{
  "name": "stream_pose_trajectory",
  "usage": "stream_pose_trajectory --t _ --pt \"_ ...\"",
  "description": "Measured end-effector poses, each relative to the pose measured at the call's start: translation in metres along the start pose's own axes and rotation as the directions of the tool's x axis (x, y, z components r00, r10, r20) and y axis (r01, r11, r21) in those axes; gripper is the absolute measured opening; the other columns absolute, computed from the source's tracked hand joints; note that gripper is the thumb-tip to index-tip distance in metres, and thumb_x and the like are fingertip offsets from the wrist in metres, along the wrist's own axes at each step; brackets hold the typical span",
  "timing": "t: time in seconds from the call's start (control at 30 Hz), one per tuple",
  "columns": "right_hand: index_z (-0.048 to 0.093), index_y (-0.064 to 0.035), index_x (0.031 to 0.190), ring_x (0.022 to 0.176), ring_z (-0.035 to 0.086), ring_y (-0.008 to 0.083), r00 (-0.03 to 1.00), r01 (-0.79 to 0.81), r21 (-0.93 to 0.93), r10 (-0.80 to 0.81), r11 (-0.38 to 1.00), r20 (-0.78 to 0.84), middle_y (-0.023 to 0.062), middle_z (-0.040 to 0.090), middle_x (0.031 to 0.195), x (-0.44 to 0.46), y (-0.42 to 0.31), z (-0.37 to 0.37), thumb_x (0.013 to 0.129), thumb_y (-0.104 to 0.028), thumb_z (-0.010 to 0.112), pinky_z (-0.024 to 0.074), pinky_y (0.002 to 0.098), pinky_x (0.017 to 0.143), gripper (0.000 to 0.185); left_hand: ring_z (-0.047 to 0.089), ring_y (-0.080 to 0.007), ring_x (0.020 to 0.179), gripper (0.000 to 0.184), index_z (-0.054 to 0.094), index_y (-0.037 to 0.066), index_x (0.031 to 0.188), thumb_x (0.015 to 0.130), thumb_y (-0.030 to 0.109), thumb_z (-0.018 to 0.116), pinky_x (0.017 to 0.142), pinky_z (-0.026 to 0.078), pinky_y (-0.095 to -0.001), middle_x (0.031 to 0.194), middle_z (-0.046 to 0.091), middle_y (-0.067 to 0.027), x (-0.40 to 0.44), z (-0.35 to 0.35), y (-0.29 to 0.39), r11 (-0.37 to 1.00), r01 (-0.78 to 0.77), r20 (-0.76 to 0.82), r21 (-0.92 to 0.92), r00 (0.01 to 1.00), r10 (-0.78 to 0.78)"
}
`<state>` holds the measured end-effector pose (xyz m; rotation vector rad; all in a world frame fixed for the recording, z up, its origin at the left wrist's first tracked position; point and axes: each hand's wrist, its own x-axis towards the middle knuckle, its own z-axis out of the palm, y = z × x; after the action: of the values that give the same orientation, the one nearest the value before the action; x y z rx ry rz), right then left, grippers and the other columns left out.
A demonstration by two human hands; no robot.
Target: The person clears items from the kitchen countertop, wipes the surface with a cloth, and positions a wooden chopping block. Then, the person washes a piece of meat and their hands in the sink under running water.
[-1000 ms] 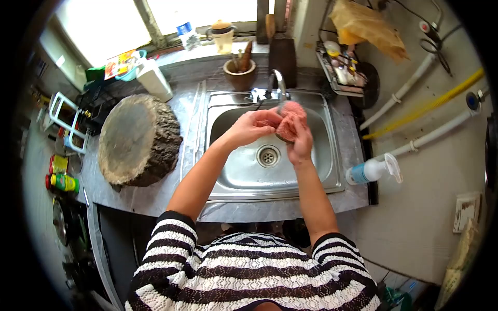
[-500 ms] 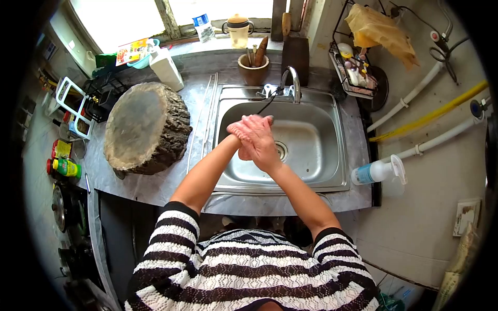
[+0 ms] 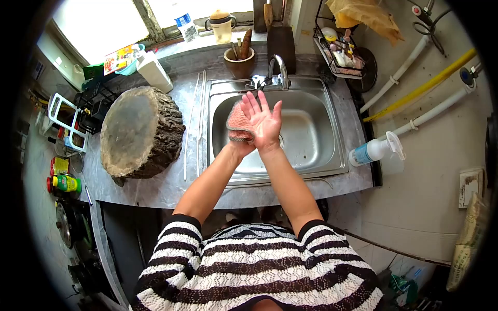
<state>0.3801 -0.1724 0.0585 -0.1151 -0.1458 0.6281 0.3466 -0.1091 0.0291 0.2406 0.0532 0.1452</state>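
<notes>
A pink cloth with a grey edge (image 3: 239,125) covers most of my left hand (image 3: 241,149), hiding its fingers; the hand holds the cloth against the other hand's side. Palm up and wet-looking, my right hand (image 3: 267,125) is open with its fingers stretched out and nothing in it. Both hands are above the left half of a steel sink (image 3: 310,115). Behind them rises a curved chrome faucet (image 3: 283,70).
A thick round wooden chopping block (image 3: 135,132) stands on the counter left of the sink. At the right are a white spray bottle (image 3: 374,151) and a wire rack (image 3: 340,59). A brown pot with utensils (image 3: 239,66) and a cleaver-like dark board (image 3: 281,47) stand behind.
My hands were pressed together over the sink; now the right one has turned palm up and opened. The cloth has come into clear view on the left. The camera view has shifted slightly.
</notes>
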Motion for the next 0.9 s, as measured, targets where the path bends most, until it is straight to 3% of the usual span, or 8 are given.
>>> stream_pose_trajectory --t 0.1,0.2,0.3,0.37,0.4,0.53,0.57,0.9 --pt "0.020 -0.0032 0.129 0.119 0.031 0.0282 0.999 -0.020 0.066 0.023 0.998 -0.039 0.0175 0.026 0.131 -0.002 0.003 -0.006 0.077 -0.053 0.048 0.0276 0.0376 0.099 0.077 0.040 -0.0209 0.108 0.046 0.038 0.008 0.117 0.082 0.038 0.043 0.092 0.032 -0.0321 0.118 0.042 -0.0083 -0.023 0.005 -0.006 0.423 -0.318 0.248 0.849 0.945 0.212" --pt "0.026 -0.0038 0.126 0.116 0.034 0.0278 0.994 0.025 0.199 -0.004 0.980 -0.107 0.0167 0.030 0.127 0.007 -0.002 -0.012 0.077 -0.051 0.050 0.0324 0.0408 0.095 0.073 0.048 -0.0276 0.097 0.060 0.043 0.007 0.114 0.078 0.054 0.040 0.087 0.037 -0.0401 0.107 0.050 -0.0129 -0.032 0.016 -0.027 0.733 -0.177 0.352 0.657 0.932 -0.091" --pt "0.034 -0.0050 0.121 0.111 0.040 0.0248 0.974 0.109 0.158 -0.074 0.981 -0.214 0.0134 0.040 0.118 0.013 -0.003 -0.027 0.080 -0.046 0.049 0.0369 0.0419 0.091 0.060 0.053 -0.0265 0.087 0.059 0.045 0.007 0.109 0.078 0.056 0.039 0.077 0.043 -0.0406 0.100 0.053 -0.0139 -0.054 0.019 -0.041 0.961 0.270 -0.249 0.051 0.936 -0.250" --pt "0.039 -0.0059 0.118 0.104 0.044 0.0220 0.966 0.132 -0.321 -0.194 0.938 -0.168 0.0111 0.045 0.113 0.019 -0.001 -0.035 0.083 -0.041 0.048 0.0398 0.0402 0.087 0.050 0.053 -0.0227 0.085 0.051 0.046 0.006 0.103 0.083 0.051 0.033 0.075 0.044 -0.0363 0.096 0.054 -0.0120 -0.053 0.011 -0.038 0.932 0.351 -0.031 0.086 0.936 -0.350" --pt "0.044 -0.0055 0.113 0.099 0.047 0.0197 0.933 0.186 -0.562 -0.324 0.806 -0.156 0.0091 0.048 0.110 0.014 -0.006 -0.015 0.085 -0.034 0.046 0.0420 0.0378 0.082 0.040 0.053 -0.0206 0.083 0.044 0.045 0.004 0.101 0.087 0.043 0.030 0.073 0.044 -0.0333 0.092 0.054 -0.0097 -0.058 0.038 -0.032 0.977 0.202 0.311 0.064 0.927 -0.211" --pt "0.048 -0.0071 0.108 0.097 0.048 0.0219 0.791 0.224 -0.879 -0.449 -0.421 0.416 0.0097 0.050 0.106 0.020 -0.017 -0.015 0.073 -0.013 0.058 0.0393 0.0339 0.084 0.037 0.053 -0.0165 0.089 0.025 0.047 0.007 0.104 0.087 0.024 0.042 0.082 0.042 -0.0307 0.098 0.054 -0.0064 -0.079 0.049 -0.068 0.880 0.300 -0.441 0.369 0.890 -0.118" --pt "0.048 -0.0080 0.108 0.098 0.047 0.0223 0.751 0.217 -0.744 -0.380 -0.632 0.541 0.0099 0.049 0.107 0.021 -0.018 -0.010 0.069 -0.010 0.060 0.0374 0.0341 0.086 0.041 0.052 -0.0161 0.094 0.026 0.048 0.006 0.106 0.088 0.024 0.042 0.085 0.041 -0.0303 0.102 0.055 -0.0047 -0.070 0.024 -0.070 0.929 0.240 -0.256 0.280 0.952 -0.168" --pt "0.055 -0.0046 0.095 0.117 0.034 0.0271 0.844 0.182 -0.319 -0.019 -0.930 0.535 0.0145 0.041 0.122 -0.017 -0.010 -0.017 0.076 -0.012 0.048 0.0194 0.0432 0.102 0.022 0.047 -0.0221 0.102 0.045 0.046 0.010 0.111 0.088 0.044 0.028 0.089 0.037 -0.0340 0.114 0.049 -0.0058 -0.030 0.003 -0.029 0.977 0.110 -0.317 0.184 0.947 -0.047"
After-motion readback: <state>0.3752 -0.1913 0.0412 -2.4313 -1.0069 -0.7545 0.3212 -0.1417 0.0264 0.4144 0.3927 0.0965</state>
